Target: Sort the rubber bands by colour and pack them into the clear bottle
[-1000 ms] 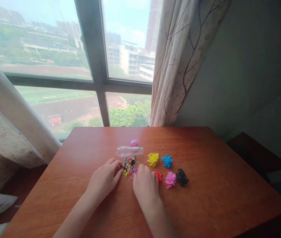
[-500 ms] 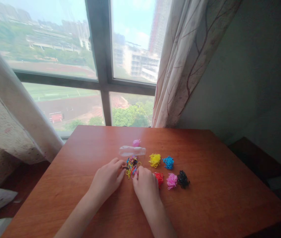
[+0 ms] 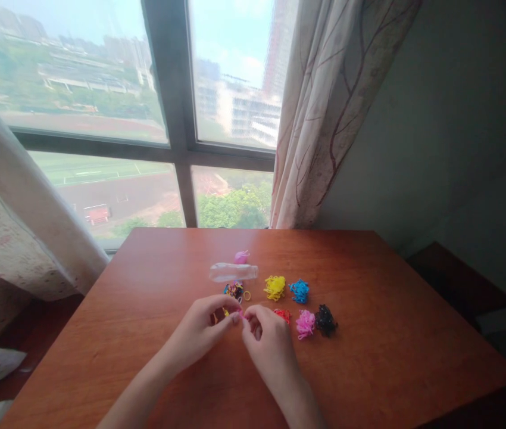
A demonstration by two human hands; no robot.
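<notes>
The left hand [image 3: 198,326] and right hand [image 3: 271,338] pinch a pink band [image 3: 241,314] between fingertips, probably to keep it steady.

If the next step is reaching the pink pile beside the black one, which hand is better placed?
Probably the right hand: it is between the left hand and the pink pile, thus nearer.

Window with grey frame [image 3: 179,156]. Through panes: sky [image 3: 230,30], pale buildings [image 3: 248,110], green trees [image 3: 239,208], sports field [image 3: 92,170], red object [image 3: 96,214], blurred. Speckled curtain [image 3: 25,220] at left; branch-print curtain [image 3: 319,119] right of window, beside dim wall [image 3: 440,131]. Dark flat surface [image 3: 462,286] far right.
</notes>
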